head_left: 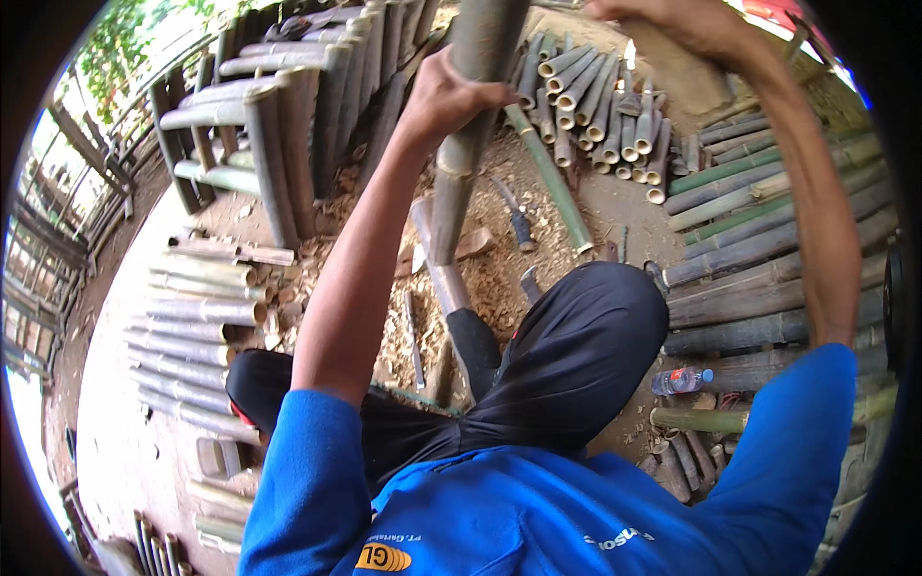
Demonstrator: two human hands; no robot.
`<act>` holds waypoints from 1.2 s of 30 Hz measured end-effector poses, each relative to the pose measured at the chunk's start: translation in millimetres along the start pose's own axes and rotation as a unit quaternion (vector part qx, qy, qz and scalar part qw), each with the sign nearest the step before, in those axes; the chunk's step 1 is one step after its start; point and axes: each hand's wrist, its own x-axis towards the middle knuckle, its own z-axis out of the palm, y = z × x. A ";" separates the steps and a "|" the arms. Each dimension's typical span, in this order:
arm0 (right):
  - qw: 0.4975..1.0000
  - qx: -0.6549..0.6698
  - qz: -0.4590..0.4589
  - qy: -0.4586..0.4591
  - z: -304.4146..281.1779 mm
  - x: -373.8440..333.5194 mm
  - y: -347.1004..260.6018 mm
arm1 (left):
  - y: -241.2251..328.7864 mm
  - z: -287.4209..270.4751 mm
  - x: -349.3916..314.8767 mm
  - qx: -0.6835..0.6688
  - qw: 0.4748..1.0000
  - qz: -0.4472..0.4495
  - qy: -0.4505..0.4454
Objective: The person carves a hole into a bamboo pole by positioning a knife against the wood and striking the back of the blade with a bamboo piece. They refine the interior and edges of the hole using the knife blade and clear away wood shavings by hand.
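My left hand is wrapped round a thick grey-green bamboo pole, thumb across its front. The pole stands steeply, and its upper end runs out of the picture. Its lower end meets a pale wooden piece between my legs; whether they touch firmly I cannot tell. At the top right my raised right hand is closed on a brown wooden block, apart from the pole. Part of that hand is cut off by the upper edge. A dark-handled knife lies in the shavings beyond the pole.
Bamboo shavings cover the ground before me, with a long narrow blade among them. Cut bamboo tubes are piled ahead; more poles lie right, short lengths left. Bamboo frames stand far left. A water bottle lies right.
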 end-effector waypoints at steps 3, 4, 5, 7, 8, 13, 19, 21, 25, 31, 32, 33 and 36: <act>0.999 0.014 -0.026 -0.013 67.0 -9.7 41.3 | -10.4 -4.1 -9.4 -0.048 0.998 -0.047 0.015; 0.997 0.048 -0.063 0.018 77.8 -17.8 45.3 | -11.6 -3.1 -8.9 -0.027 0.999 -0.033 0.023; 0.991 0.076 -0.102 0.047 86.9 -25.3 47.3 | -9.7 -1.8 -8.6 -0.012 0.999 -0.018 0.034; 0.990 0.076 -0.086 0.082 114.2 -61.8 53.1 | -6.8 6.1 -10.5 -0.048 0.998 -0.029 0.028; 0.984 0.128 -0.088 0.091 136.5 -77.4 51.1 | -8.4 4.9 -13.1 -0.049 0.998 -0.032 0.027; 0.896 0.404 0.032 0.180 272.5 -169.7 48.5 | -15.0 0.6 -14.7 -0.072 0.997 -0.023 0.028; 0.874 0.433 0.222 0.021 378.3 -272.3 32.6 | -4.7 -0.8 -7.6 -0.037 0.999 0.006 0.016; 0.882 0.370 0.287 -0.054 422.4 -307.6 48.5 | -7.6 0.0 -7.3 -0.049 0.998 0.021 0.023; 0.893 0.255 0.345 -0.137 457.8 -321.0 79.3 | -45.8 -11.4 -36.7 -0.135 0.986 -0.073 -0.066; 0.908 0.392 0.147 -0.001 388.9 -174.2 68.1 | -166.8 0.7 -153.8 0.060 0.972 -0.206 -0.094; 0.887 0.456 0.079 0.007 388.8 -134.0 43.6 | -210.1 -13.5 -177.0 0.066 0.986 -0.144 -0.043; 0.877 0.480 0.020 0.013 374.8 -104.2 38.2 | -217.8 3.1 -182.8 -0.004 0.990 -0.137 0.016; 0.814 0.575 0.067 -0.033 366.2 -63.6 15.4 | -213.5 39.6 -188.8 0.055 0.983 -0.164 0.066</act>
